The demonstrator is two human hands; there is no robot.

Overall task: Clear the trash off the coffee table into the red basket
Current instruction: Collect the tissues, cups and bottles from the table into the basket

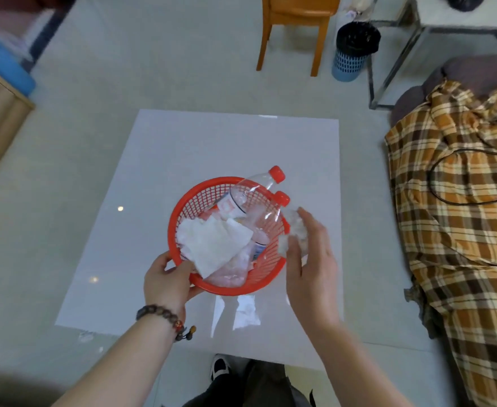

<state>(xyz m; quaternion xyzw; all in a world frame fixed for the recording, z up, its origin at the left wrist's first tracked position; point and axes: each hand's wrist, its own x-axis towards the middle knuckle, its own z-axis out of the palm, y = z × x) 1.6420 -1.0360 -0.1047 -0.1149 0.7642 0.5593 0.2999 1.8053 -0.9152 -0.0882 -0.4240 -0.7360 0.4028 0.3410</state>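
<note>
We steady the red basket by its near rim with our left hand, our right hand clamped on crumpled tissue, best released well inside the right rim.

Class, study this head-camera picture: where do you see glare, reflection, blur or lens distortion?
Head view: the glossy table shows small bright glare spots at its left and a pale reflection just below the basket; the wide lens bends the table's edges and splays the chair legs; the far-left edge is smeared and soft; the bottles and both hands read fairly sharp.
</note>
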